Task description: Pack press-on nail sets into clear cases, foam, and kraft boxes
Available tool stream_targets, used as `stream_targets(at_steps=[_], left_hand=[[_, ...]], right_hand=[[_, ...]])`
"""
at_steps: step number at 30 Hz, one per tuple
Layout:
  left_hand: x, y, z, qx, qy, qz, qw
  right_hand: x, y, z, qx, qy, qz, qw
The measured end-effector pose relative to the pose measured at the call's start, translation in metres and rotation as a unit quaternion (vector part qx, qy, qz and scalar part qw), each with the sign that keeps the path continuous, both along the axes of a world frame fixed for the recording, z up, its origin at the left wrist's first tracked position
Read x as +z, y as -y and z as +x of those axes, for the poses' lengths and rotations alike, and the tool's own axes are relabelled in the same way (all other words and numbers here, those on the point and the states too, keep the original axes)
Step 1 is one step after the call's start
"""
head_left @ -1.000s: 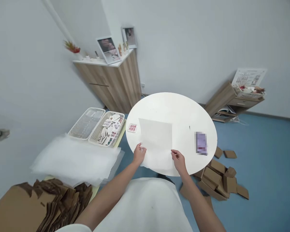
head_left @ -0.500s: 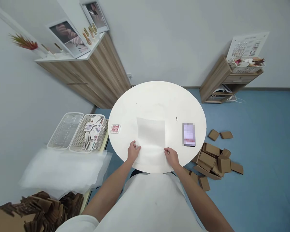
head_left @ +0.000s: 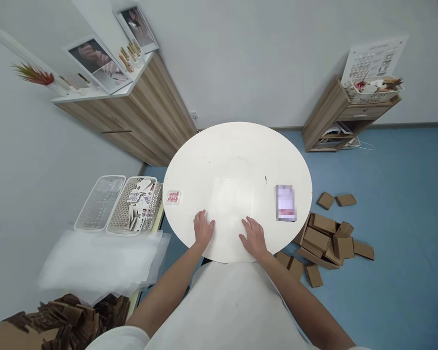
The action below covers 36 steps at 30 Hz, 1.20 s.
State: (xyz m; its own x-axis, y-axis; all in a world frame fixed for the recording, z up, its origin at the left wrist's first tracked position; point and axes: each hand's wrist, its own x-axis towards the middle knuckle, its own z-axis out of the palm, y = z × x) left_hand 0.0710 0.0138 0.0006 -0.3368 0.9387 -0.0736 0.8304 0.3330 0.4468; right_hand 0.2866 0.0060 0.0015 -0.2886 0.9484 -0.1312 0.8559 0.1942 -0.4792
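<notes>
A thin, whitish translucent sheet lies flat on the white oval table, its outline faint against the tabletop. By its left edge is my left hand, fingers apart and holding nothing. My right hand rests over the sheet's lower right part with its fingers spread. Whether either palm presses on the sheet, I cannot tell. A small clear case with red-pink pieces sits at the table's left edge. Toward the right edge lies a pixelated, phone-like rectangle.
Two white baskets stand left of the table, one filled with cards. Below them lie a stack of translucent sheets and folded brown cardboard. Small cardboard boxes are piled on the floor at right. Wooden cabinets stand behind.
The sheet, raised and pinched at its sides before, now lies flat on the table. Both hands have let go and opened; my right hand has shifted left over the sheet.
</notes>
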Motion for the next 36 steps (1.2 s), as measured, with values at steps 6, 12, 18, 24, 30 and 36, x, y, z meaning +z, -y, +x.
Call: stream_targets(at_steps=[6, 12, 18, 24, 30, 36], left_hand=[[0.009, 0.018, -0.001, -0.248, -0.098, -0.056, 0.962], [0.007, 0.023, -0.003, -0.244, -0.117, -0.113, 0.956], [0.009, 0.02, -0.002, -0.229, -0.069, -0.107, 0.965], [0.014, 0.019, 0.0, -0.204, -0.025, -0.107, 0.973], [0.015, 0.011, -0.039, -0.174, 0.001, -0.051, 0.983], [0.014, -0.014, -0.135, -0.023, 0.05, -0.012, 0.998]], right_hand=[[-0.01, -0.005, -0.008, 0.06, 0.068, -0.03, 0.995], [-0.009, -0.012, -0.005, 0.07, 0.083, -0.04, 0.993], [-0.007, -0.011, -0.007, 0.039, 0.029, -0.038, 0.998], [0.003, -0.01, -0.011, 0.025, 0.041, -0.032, 0.998], [0.024, -0.011, -0.046, 0.004, 0.042, 0.018, 0.999], [0.036, -0.033, -0.142, 0.05, -0.022, -0.05, 0.997]])
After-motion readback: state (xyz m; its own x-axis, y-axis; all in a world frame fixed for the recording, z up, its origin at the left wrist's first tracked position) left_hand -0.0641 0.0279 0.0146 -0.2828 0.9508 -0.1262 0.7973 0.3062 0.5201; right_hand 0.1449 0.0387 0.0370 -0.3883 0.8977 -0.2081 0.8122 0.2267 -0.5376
